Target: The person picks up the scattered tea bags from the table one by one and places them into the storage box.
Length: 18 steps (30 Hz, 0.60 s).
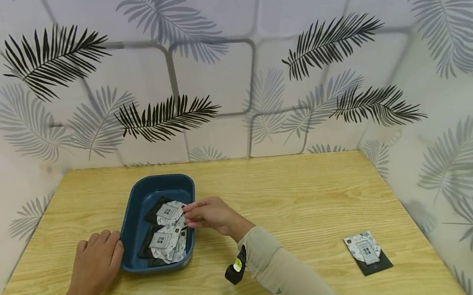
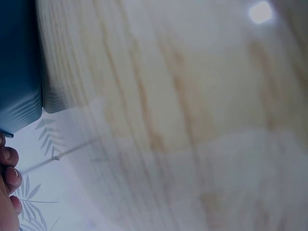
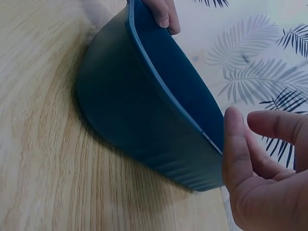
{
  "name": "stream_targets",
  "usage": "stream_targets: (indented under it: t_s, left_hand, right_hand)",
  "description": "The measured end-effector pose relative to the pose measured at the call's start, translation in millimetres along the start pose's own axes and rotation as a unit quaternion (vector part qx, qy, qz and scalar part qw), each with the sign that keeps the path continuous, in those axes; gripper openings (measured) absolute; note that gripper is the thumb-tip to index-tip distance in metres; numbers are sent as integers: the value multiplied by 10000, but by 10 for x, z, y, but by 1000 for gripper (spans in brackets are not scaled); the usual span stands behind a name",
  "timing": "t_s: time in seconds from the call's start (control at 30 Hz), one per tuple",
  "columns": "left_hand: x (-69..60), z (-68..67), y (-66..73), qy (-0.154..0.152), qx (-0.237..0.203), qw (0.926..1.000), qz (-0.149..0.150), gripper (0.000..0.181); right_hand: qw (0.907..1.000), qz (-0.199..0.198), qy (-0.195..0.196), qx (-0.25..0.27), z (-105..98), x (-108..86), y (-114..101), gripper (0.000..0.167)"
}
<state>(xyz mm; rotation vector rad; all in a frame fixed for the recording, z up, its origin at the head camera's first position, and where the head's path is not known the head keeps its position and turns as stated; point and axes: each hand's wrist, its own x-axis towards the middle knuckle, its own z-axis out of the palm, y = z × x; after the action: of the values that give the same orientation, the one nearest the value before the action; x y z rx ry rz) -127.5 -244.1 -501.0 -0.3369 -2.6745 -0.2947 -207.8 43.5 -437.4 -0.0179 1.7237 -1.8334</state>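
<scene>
A dark blue plastic tub (image 1: pixel 130 244) stands on the table, several flat black-and-white floral packets (image 1: pixel 161 239) lying inside it. My left hand (image 1: pixel 96 261) holds the tub's left rim; in the right wrist view its fingers (image 3: pixel 162 12) curl over the edge. At the opposite rim is my right hand (image 1: pixel 211 216), its fingertips beside the packets' upper right corners. The right wrist view shows a gap between that hand's thumb and forefinger (image 3: pixel 276 124), with no packet visible there. The tub's wall (image 2: pixel 19 62) shows in the left wrist view.
One more floral packet (image 1: pixel 366 252) lies on the wooden table (image 1: pixel 286 200), far to the right. Behind the table hangs a leaf-patterned backdrop (image 1: pixel 220 81). A black band (image 1: pixel 236 267) is on the right wrist.
</scene>
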Motion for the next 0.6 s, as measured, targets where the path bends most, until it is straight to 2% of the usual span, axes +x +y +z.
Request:
stream_targets:
  t_s: [0.27,0.6]
  left_hand:
    - [7,-9,12,-163,-21,9999,-52,14]
    - [8,-16,-2,-160,-4,9999,-25,15]
  right_hand:
    - [9997,-130,96,198,-174,-42,19,36]
    - [9989,-231,377,175,-556,-239,-27,35]
